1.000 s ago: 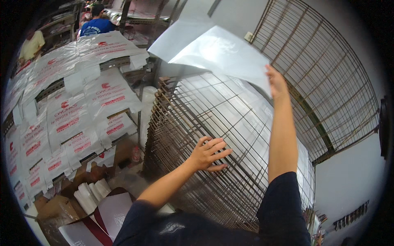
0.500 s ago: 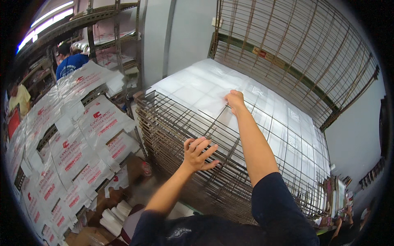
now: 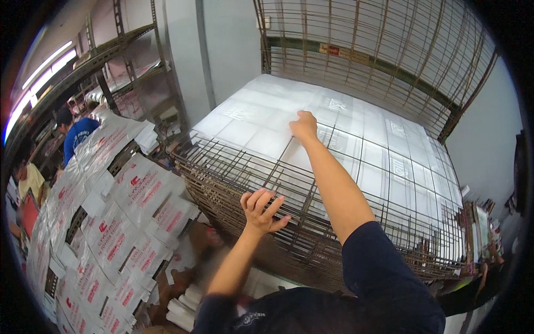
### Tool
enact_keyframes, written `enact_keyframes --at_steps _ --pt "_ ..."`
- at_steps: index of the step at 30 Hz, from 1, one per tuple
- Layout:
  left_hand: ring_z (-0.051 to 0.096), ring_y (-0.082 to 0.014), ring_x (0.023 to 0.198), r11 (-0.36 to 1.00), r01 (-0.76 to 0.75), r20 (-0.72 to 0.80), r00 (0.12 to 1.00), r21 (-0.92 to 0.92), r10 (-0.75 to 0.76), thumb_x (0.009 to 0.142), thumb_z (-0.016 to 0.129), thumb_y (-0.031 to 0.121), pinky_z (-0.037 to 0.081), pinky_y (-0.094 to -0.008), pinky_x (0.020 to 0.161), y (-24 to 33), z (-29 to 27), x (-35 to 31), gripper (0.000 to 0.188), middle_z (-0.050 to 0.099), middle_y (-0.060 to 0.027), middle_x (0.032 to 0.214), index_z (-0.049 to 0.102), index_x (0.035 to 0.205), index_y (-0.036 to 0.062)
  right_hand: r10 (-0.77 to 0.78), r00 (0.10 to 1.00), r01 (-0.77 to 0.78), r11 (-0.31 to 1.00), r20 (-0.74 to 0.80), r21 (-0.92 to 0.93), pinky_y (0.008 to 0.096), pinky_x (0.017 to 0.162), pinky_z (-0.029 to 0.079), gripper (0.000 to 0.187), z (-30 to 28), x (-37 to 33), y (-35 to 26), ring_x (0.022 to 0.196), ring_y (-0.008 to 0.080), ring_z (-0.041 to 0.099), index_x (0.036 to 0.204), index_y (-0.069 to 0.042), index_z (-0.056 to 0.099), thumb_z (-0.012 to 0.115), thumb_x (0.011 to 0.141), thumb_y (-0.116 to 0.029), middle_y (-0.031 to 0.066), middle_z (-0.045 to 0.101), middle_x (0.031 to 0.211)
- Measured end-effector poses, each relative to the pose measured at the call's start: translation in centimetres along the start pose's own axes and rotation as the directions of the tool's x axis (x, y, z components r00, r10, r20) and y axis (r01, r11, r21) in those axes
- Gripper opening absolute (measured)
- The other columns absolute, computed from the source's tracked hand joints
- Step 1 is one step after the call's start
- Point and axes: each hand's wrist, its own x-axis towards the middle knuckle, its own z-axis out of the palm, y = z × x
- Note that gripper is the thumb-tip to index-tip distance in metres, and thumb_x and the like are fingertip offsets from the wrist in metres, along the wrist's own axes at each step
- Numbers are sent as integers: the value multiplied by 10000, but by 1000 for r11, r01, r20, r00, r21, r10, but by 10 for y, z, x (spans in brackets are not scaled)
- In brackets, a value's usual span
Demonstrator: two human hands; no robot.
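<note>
Head view | wire rack [image 3: 328, 250]: white sheets [image 3: 378, 133] across it | left hand [image 3: 262, 214] splayed, right hand [image 3: 304, 127] curled, grip unclear

Left of the grip, red-printed pale plastic pieces [image 3: 111, 239] lie in overlapping rows. Farther left are a person in blue [image 3: 79, 136] and a person in yellow [image 3: 32, 181]. A metal shelf [image 3: 105, 55] stands left, beyond the grip; white rolls [image 3: 185, 305] lie lower, at its left.
</note>
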Motion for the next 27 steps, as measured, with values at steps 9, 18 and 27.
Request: enact_keyframes --at_steps 9,18,27 --pt "450 -271 1105 1000 -13 -7 1000 24 13 891 468 604 302 -459 951 -2 1 -2 477 548 -56 1071 604 1058 178 81 996 -79 991 22 -112 397 933 495 424 -6 2 8 1099 359 610 1115 6 640 695 718 -129 217 648 1139" --pt "431 -282 1132 1000 3 17 1000 24 -3 890 482 583 302 -466 959 2 -3 -2 473 540 -73 1086 590 1092 168 36 993 -38 999 -108 -11 442 846 532 185 -3 -5 8 956 401 656 871 47 666 668 732 -74 263 665 1001" --pt "431 -284 1135 1000 17 27 999 9 -17 877 512 553 301 -475 967 2 -4 -5 463 542 -72 1099 582 1124 168 193 981 -192 981 -9 22 408 938 487 380 -8 -6 3 1095 362 603 1066 22 662 678 749 -188 228 637 1148"
